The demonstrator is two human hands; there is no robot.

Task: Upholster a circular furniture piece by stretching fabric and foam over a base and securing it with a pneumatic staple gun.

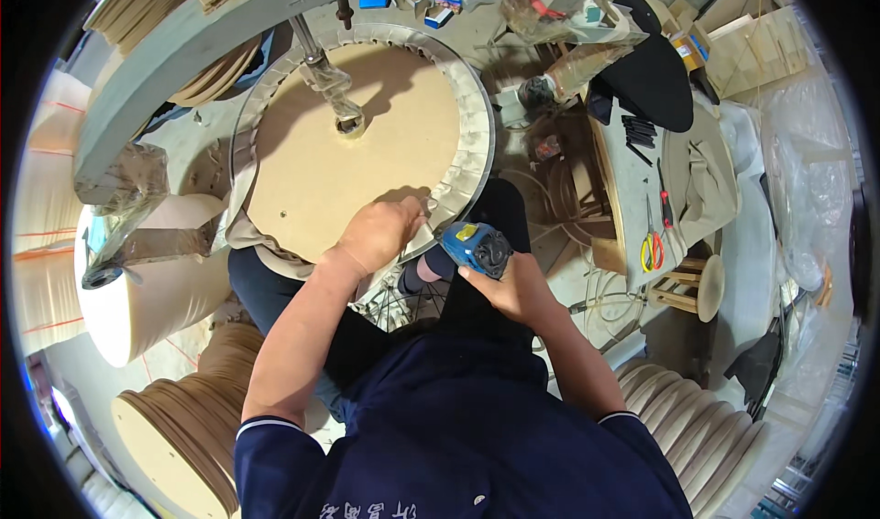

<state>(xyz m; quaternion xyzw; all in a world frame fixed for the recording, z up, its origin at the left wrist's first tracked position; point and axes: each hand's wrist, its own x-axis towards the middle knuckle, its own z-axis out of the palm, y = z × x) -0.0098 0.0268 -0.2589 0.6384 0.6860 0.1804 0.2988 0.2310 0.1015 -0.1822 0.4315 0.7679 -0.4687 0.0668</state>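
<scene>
A round tan board [357,161] lies in front of me, with light grey fabric [467,138] pleated over its rim along the far and right sides. At the near left, a loose flap of the fabric [261,230] hangs off the edge. My left hand [380,230] rests at the board's near right edge, its fingers pinched on the fabric there. My right hand [518,288] grips a blue and black staple gun [477,248] just beside the left hand, its front end close to the rim. The fingertips and the gun's nose are partly hidden.
A metal rod with a plastic-wrapped end [335,93] comes down onto the board's middle. A curved grey frame [183,47] arches at the left. On the right table lie scissors [652,248], a red screwdriver [665,209] and folded cloth [701,175]. Stacked round boards [183,414] stand lower left.
</scene>
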